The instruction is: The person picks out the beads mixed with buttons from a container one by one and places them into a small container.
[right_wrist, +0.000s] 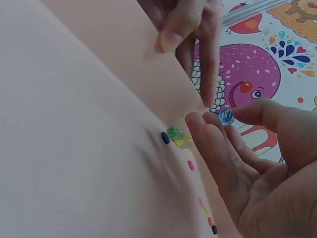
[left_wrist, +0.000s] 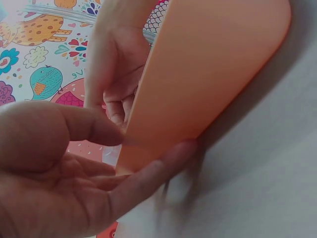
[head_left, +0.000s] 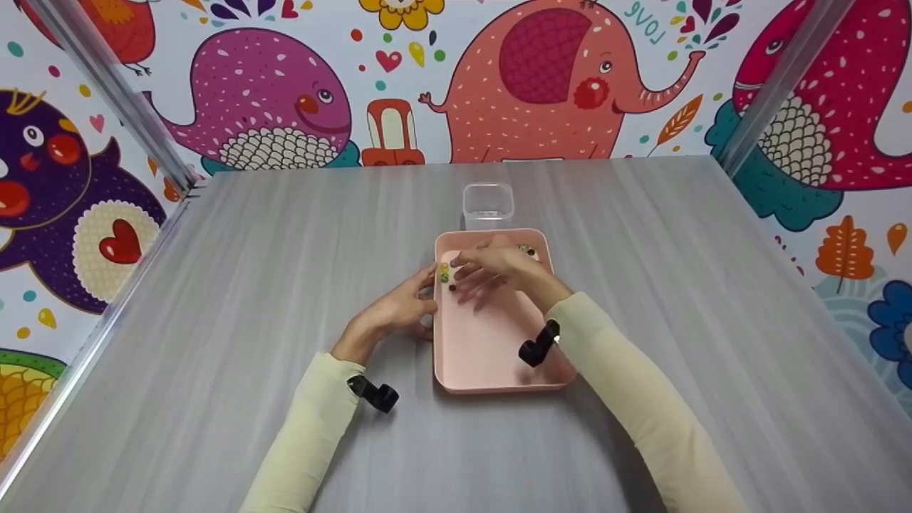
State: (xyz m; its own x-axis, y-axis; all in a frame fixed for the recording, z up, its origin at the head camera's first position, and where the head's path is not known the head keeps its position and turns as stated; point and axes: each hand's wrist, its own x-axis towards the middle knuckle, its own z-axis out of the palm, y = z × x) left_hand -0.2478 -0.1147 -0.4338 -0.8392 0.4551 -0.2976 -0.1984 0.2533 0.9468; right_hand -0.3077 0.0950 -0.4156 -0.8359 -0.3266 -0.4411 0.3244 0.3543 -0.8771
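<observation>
Cream sleeves (head_left: 623,385) are covering both forearms at the near side, and 1 black wrist mount (head_left: 375,395) is projecting from each cuff. Grey tabletop (head_left: 285,242) is supporting the work. Pink tray (head_left: 484,349) is lying on it, its long sides running near to far.

Left hand (head_left: 395,308) is gripping the left wall of the tray: the thumb is bearing on the rim, and the other fingers are bracing the outer face. Right hand (head_left: 499,267) is hanging over the far half of the tray. Its thumb and fingertips are pinching 1 blue marble (right_wrist: 226,117), holding it above the tray floor near the far left corner.

Below the pinch, 1 green marble (right_wrist: 175,133) and 1 yellow marble (right_wrist: 185,142) are resting side by side against the left wall. 1 black bead (right_wrist: 165,138) is lying just beside the green marble. Small coloured beads (right_wrist: 190,165) are forming a loose row along the far side, and mixed pieces (head_left: 527,249) are sitting in the far right corner, too small to count.

Clear container (head_left: 488,199) is standing just beyond the far rim. Printed wall panels (head_left: 406,78) are closing the far side, showing 1 orange elephant (head_left: 534,114) right of 1 purple whale (head_left: 271,92).
</observation>
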